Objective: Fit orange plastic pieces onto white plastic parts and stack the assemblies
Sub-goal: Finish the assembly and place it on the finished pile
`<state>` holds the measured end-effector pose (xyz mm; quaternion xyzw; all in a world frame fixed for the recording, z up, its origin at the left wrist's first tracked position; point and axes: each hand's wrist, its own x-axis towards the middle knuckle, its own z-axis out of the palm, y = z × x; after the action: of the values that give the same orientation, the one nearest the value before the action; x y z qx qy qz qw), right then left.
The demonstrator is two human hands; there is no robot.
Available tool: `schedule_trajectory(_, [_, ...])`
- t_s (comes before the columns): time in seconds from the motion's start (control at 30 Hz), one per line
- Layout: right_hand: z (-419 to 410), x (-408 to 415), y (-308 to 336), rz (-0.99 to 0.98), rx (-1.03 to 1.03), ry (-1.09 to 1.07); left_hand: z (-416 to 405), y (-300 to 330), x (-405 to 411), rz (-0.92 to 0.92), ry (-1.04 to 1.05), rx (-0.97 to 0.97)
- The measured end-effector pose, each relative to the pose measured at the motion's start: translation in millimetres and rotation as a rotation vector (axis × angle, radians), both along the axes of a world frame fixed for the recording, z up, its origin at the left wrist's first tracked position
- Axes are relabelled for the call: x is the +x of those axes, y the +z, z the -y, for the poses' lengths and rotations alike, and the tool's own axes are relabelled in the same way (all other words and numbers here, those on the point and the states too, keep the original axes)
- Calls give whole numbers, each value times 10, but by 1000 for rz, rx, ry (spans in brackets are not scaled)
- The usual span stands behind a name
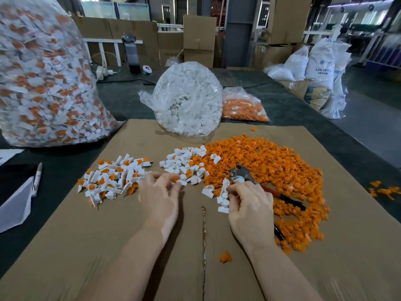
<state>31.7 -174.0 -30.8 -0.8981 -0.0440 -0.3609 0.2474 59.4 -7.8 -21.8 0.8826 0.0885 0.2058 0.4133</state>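
While the right hand grips a stack of white parts, the left hand, blurred, reaches the white pile beside orange pieces; its grip cannot be told.

Left hand blurred, fingers spread; right hand curled, pinching.

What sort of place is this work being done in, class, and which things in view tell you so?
Most likely a factory or warehouse assembly bench. Clues: a big clear bag of finished orange-and-white assemblies, a heap of loose orange pieces on a cardboard sheet, stacked cardboard boxes and resin sacks behind.
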Motion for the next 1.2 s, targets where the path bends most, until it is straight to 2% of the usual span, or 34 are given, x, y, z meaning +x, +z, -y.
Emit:
schedule_trajectory(0.13, [-20,-4,-11,9,-59,-60,-270,-1,66,-38,171,212])
schedule_trajectory(0.37, [-36,-11,-44,-62,-207,-81,-313,-4,96,-106,238,287])
schedule_trajectory(0.43, [-28,-7,-33,-57,-166,-62,-264,-10,71,-14,172,265])
schedule_trajectory(0.53, [-28,-3,-6,-48,-97,-27,-135,-7,11,156,-107,189])
schedule_trajectory(0.67, [-31,6,15,-87,-28,0,112,5,-73,160,-491,199])
schedule_trajectory(0.73, [-24,7,18,-102,4,18,217,-4,-93,135,-587,200])
schedule_trajectory(0.87, [-26,8,16,-126,16,89,313,28,-120,149,-573,105])
schedule_trajectory(1.1, [-33,15,25,-116,13,92,312,17,-129,175,-556,151])
schedule_trajectory(1.2, [-22,22,13,-76,34,-11,291,8,-90,124,-409,14])
